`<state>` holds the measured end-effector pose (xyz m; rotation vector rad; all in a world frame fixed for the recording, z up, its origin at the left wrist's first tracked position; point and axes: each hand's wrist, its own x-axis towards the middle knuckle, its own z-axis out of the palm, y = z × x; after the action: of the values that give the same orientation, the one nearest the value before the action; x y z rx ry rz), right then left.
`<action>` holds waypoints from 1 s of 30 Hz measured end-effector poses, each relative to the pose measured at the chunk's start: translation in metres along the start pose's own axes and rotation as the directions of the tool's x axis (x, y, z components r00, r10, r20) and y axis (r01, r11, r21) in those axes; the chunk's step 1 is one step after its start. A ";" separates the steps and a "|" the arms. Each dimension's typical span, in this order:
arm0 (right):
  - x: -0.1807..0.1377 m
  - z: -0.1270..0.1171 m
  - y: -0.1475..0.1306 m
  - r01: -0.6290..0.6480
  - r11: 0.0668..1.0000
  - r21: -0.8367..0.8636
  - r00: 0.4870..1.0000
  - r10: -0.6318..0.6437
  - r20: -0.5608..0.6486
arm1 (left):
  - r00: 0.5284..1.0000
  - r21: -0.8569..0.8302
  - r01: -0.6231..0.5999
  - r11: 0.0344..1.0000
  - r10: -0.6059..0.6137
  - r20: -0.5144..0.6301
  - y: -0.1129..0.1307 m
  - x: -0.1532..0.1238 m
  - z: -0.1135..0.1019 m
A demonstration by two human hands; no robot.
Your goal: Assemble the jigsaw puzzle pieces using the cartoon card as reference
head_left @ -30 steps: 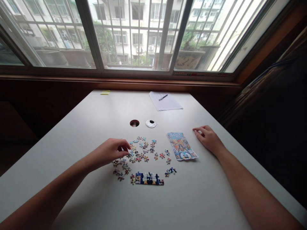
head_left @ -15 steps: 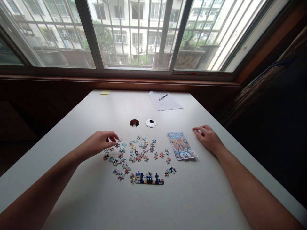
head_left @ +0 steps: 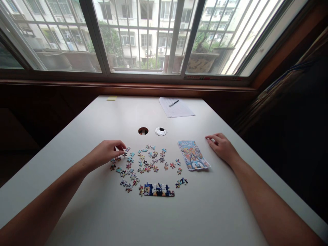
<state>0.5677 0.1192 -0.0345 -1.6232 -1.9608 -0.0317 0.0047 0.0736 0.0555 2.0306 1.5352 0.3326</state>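
Note:
My left hand (head_left: 109, 150) hovers over or rests on the left edge of a spread of loose jigsaw pieces (head_left: 147, 167). Its fingers are curved and the thumb sits apart from the index finger, close to a dark puzzle piece (head_left: 125, 154); whether they touch is too small to tell. My right hand (head_left: 221, 147) lies on the table with fingers loosely extended, holding nothing. Just left of it is a picture sheet (head_left: 194, 155) with cartoon figures. Nearest to me, a joined strip of puzzle pieces (head_left: 159, 190) shows dark blue, white and tan.
On the white table (head_left: 123, 222) are a round cable hole (head_left: 143, 131) and its metal cover (head_left: 160, 131). Farther back lie a paper sheet (head_left: 180, 111), a pen (head_left: 174, 103) and yellow sticky notes (head_left: 112, 98). A barred window stands behind the table.
The view has shifted very slightly. My left fingertips are a touch closer to the dark puzzle piece; my right hand stays in place.

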 end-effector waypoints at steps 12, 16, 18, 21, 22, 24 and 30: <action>0.000 -0.001 -0.003 0.002 1.000 0.001 1.000 -0.002 -0.007 | 1.000 0.014 0.002 1.000 -0.002 -0.001 -0.001 0.001 0.003; 0.000 -0.001 -0.004 -0.011 1.000 0.003 1.000 0.011 0.005 | 1.000 0.014 0.005 1.000 -0.005 0.006 -0.002 0.001 0.004; 0.000 -0.002 -0.003 -0.016 1.000 0.003 1.000 0.016 0.007 | 1.000 0.017 0.010 1.000 -0.010 0.009 -0.001 0.001 0.004; 0.000 -0.001 -0.003 -0.018 1.000 0.010 1.000 0.018 0.008 | 1.000 0.016 0.016 1.000 -0.016 0.017 -0.001 0.002 0.005; -0.001 -0.001 -0.003 -0.019 1.000 0.012 1.000 0.019 0.009 | 1.000 0.012 0.018 1.000 -0.018 0.019 -0.001 0.002 0.006; -0.001 -0.001 -0.002 -0.019 1.000 0.012 1.000 0.019 0.011 | 1.000 0.004 0.023 1.000 -0.023 0.021 -0.003 0.003 0.007; -0.001 0.001 0.000 -0.010 1.000 0.003 1.000 0.010 0.002 | 0.999 -0.046 0.036 0.998 -0.035 0.016 -0.009 0.005 0.009</action>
<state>0.5673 0.1188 -0.0352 -1.6314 -1.9534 -0.0237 0.0040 0.0774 0.0427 1.9639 1.5385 0.3349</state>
